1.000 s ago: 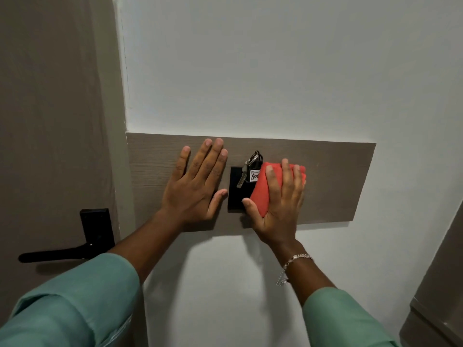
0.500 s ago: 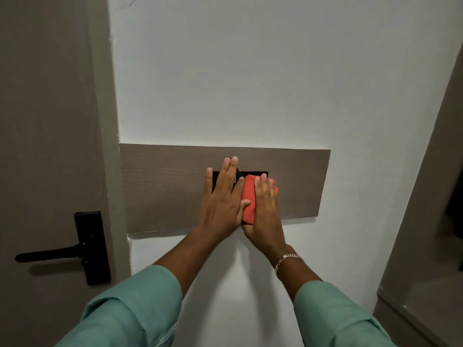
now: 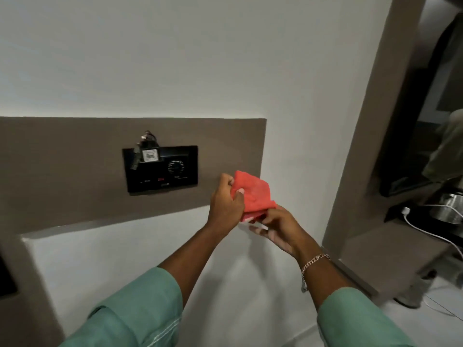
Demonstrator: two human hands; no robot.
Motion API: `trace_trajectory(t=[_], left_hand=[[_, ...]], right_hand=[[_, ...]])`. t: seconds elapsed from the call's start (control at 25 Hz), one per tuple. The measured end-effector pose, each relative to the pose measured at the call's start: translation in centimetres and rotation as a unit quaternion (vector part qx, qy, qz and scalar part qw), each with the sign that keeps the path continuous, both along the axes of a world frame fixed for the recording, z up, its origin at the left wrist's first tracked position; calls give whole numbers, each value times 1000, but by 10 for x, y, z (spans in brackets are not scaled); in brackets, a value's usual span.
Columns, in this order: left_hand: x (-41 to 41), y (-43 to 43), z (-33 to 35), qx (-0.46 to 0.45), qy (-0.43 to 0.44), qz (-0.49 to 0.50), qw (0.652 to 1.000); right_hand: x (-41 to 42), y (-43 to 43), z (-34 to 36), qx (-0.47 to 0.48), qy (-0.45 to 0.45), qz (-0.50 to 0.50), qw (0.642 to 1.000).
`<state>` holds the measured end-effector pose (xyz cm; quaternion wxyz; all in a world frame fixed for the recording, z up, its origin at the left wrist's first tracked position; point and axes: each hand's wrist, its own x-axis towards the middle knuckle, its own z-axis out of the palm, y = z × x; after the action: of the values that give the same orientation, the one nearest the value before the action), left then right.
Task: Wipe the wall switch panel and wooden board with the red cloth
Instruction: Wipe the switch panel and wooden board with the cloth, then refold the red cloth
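Observation:
The black switch panel (image 3: 165, 169) is mounted in the middle of a brown wooden board (image 3: 75, 171) on the white wall. A bunch of keys with a white tag (image 3: 147, 151) sticks out of the panel's top left. The red cloth (image 3: 254, 194) is held away from the wall, in front of the board's lower right corner. My left hand (image 3: 226, 199) pinches its left edge, and my right hand (image 3: 278, 226) grips it from below. Neither hand touches the board or the panel.
A brown door frame (image 3: 365, 121) rises to the right of the wall. Behind it stands a low shelf with a metal kettle (image 3: 448, 209) and a white cable (image 3: 423, 227). A dark door fitting (image 3: 6, 279) shows at the far left edge.
Both hands have come off the panel and moved right and down with the cloth. The left hand now grips the cloth too. The view has swung right, uncovering the whole panel.

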<state>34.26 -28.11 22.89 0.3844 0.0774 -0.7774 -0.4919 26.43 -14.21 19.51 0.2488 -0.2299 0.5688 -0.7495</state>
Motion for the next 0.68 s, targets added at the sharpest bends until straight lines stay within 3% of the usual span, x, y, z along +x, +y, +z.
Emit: trace_trajectory(t=[0.12,0.28,0.44,0.56,0.68], left_hand=[[-58,44,-37,43,-49,-13,998],[-145,107,-93,106,-117,-22,987],[-224,171,-153,213,-181,-28,960],[-263,214,-199,302,-236,-75,921],[-288,246,-237,402,-284,-178,852]], right_hand=[[-52,53,-28,-49,-96,14,994],[-134,98,-72,73,-84,-125,986],[-218,150,-126,186,-79,-195,960],[-272,192,-156,318,-6,-242,917],[-312,238,-187,440,100,-227,863]])
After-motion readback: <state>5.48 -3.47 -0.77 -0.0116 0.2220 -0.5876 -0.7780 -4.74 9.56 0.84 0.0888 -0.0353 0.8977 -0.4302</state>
